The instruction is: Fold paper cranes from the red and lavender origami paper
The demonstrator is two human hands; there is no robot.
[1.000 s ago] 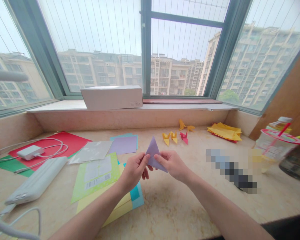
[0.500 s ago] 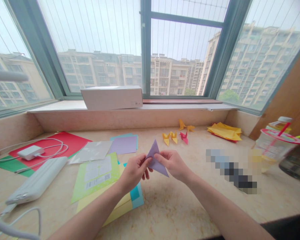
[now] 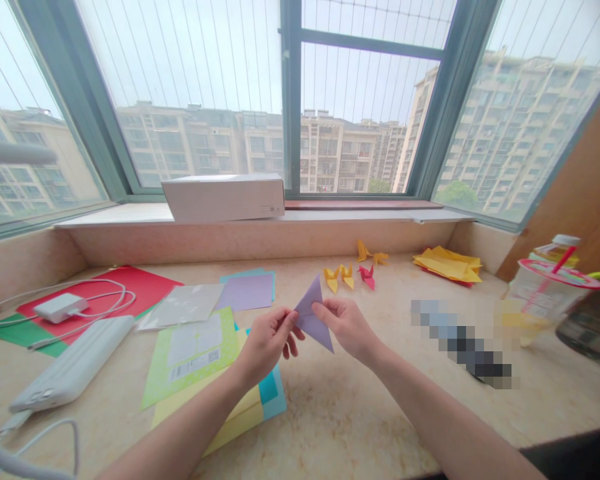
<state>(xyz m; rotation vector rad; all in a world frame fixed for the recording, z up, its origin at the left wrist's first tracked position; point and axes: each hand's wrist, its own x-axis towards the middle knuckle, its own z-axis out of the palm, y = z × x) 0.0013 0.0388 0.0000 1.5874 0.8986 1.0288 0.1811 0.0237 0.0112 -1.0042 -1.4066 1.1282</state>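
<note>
1. Currently, the left hand [image 3: 267, 343] pinches one edge of the folded purple paper [image 3: 312, 327] between thumb and fingers, its remaining fingers curling loosely below.
2. Opposite it, the right hand [image 3: 349, 327] is clamped on the same piece, thumb laid on the near face, other fingers mostly hidden behind.
3. Gripped from both sides, the folded purple paper is above the desk [image 3: 360, 420], one tip pointing up, another down. Whether the layers behind line up cannot be seen.
4. Trouble would most likely begin at these grips: pressure on uneven layers could set a crooked crease, unequal pulling could tear or crumple so thin a sheet, and a slackened pinch might let the folds spring open.
5. Beyond the hands stand yellow paper birds [image 3: 347, 277] and a crimson paper bird [image 3: 367, 277]; looking so light, they could topple if knuckles swept forward.
6. Pale yellow sheets [image 3: 243, 415] lie under the left forearm [image 3: 200, 417], a green packet [image 3: 190, 357] beside it; a dragging arm might wrinkle or shift them.
7. Farthest out, toward the right, stands a lidded cup [image 3: 543, 300]; bumped by an elbow, it could spill and wet nearby paper.
</note>
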